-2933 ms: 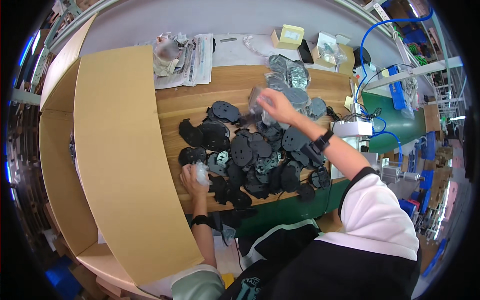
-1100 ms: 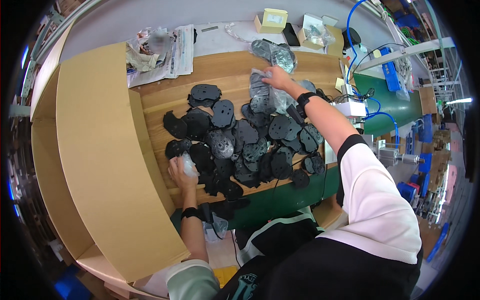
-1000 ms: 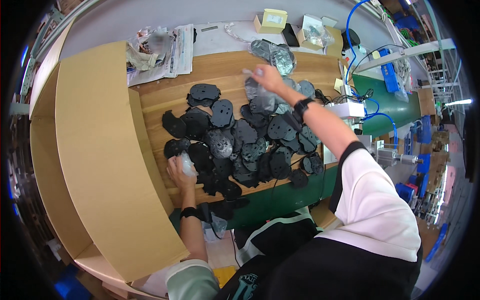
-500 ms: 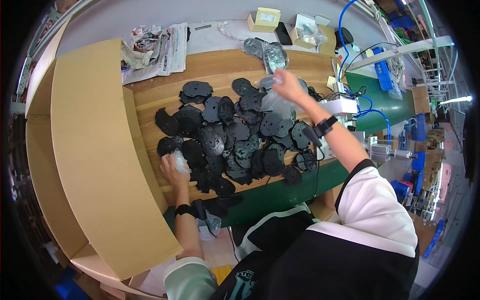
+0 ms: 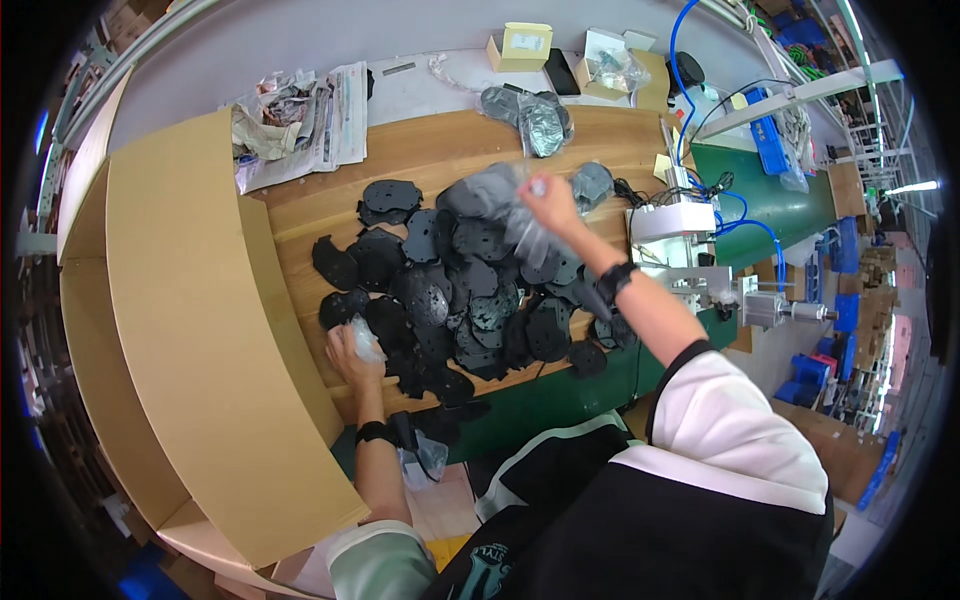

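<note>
Dark, rounded flat plates [image 5: 425, 300] with small holes lie in a loose, overlapping pile on the wooden tabletop [image 5: 420, 150]. Over the far side of this pile, my right hand [image 5: 552, 207] grips a clear plastic bag [image 5: 535, 238]. The bag is smeared by motion, and a grey, plate-like shape [image 5: 485, 192] shows at its left; I cannot tell whether it is inside. My left hand [image 5: 352, 352] rests at the pile's near left edge, its fingers closed on a crumpled clear plastic wad [image 5: 366, 342].
A large open cardboard box [image 5: 190, 330] stands along the left. Newspapers [image 5: 335, 125] lie at the back left, wrapped parts [image 5: 541, 125] and small cartons [image 5: 520, 48] at the back. A white device [image 5: 675, 220] with blue hoses and cables stands on the right.
My right hand has moved left and slightly nearer, swinging the plastic bag over the pile. The left hand stays at the pile's edge with its plastic wad. The whole view has shifted slightly.
</note>
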`<state>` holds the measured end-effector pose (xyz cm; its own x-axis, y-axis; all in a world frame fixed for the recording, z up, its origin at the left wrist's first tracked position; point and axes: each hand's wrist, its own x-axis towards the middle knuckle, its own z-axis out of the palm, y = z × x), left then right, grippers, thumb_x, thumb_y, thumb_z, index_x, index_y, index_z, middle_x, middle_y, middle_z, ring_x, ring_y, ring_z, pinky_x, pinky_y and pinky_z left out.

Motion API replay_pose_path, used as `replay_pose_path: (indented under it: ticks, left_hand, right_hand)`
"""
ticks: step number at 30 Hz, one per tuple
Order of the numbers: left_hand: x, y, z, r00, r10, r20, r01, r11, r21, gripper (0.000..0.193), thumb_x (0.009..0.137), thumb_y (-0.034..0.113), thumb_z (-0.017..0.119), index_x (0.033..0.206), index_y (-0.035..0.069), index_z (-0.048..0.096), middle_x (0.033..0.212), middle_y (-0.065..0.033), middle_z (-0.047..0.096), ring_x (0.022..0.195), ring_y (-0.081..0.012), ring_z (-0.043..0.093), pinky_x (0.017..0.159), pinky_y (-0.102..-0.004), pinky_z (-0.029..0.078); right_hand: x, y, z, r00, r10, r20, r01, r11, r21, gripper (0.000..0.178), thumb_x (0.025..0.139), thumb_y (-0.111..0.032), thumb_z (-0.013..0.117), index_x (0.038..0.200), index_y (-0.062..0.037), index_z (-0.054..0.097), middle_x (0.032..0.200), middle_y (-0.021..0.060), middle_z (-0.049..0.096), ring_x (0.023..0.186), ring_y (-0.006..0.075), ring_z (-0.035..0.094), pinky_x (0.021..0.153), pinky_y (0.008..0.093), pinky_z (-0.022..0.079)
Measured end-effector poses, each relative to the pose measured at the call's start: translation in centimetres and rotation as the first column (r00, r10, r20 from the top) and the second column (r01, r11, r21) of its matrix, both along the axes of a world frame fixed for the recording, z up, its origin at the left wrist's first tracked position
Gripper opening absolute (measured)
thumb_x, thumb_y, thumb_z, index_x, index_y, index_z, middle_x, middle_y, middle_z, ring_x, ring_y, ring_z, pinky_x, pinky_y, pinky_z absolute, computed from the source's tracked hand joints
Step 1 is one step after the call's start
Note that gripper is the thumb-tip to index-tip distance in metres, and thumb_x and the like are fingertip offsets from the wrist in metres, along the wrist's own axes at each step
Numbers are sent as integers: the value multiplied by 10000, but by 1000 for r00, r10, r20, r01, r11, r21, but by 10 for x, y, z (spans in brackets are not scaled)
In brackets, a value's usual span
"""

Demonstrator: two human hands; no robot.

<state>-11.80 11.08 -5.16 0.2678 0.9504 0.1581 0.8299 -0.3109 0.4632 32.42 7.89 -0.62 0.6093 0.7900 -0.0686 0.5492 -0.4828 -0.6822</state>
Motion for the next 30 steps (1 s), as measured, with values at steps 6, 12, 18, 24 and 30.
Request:
replay_pose_path:
  ticks: [6,12,18,24,30]
  left_hand:
    - [-2,-3,-7,1000,6,-15,-5,1000,13,389,644,110,712,1009,61,587,1090,-166,544,1032,-409,540,896,-495,429]
    - [-3,0,-4,999,-29,-39,29,1000,-5,423,694,125,677,1094,41,567,1127,-184,530,1013,-435,532,895,-508,424]
    - [2,2,-8,1000,-20,-2,20,997,73,400,647,109,700,1028,59,590,1099,-172,547,989,-417,544,872,-502,430]
    - [-7,-9,-11,1000,6,9,-6,1000,28,426,651,111,696,1059,61,587,1108,-177,545,1004,-417,540,887,-490,423]
    - [-1,-4,-4,999,-41,-17,41,999,13,427,698,122,679,1105,46,576,1137,-175,540,1016,-427,537,905,-498,425]
  right_hand:
    - [-122,-33,99,852,431,-297,-375,899,228,181,862,-176,684,966,-48,608,774,115,647,784,205,651,741,339,505]
    - [-42,-47,71,995,37,90,-53,982,183,453,853,-361,701,1172,-49,622,948,192,710,901,366,693,797,424,531]
    - [21,-50,3,985,2,174,57,940,-335,469,811,-394,728,1125,-49,681,955,183,717,892,371,691,817,444,532]
    - [-91,-52,101,945,321,65,-326,942,83,173,833,-192,685,907,-36,682,910,156,697,815,371,662,746,431,534]
    - [-23,-59,17,966,-84,244,115,987,-113,332,827,-351,734,937,-47,658,882,210,686,849,416,667,757,481,536]
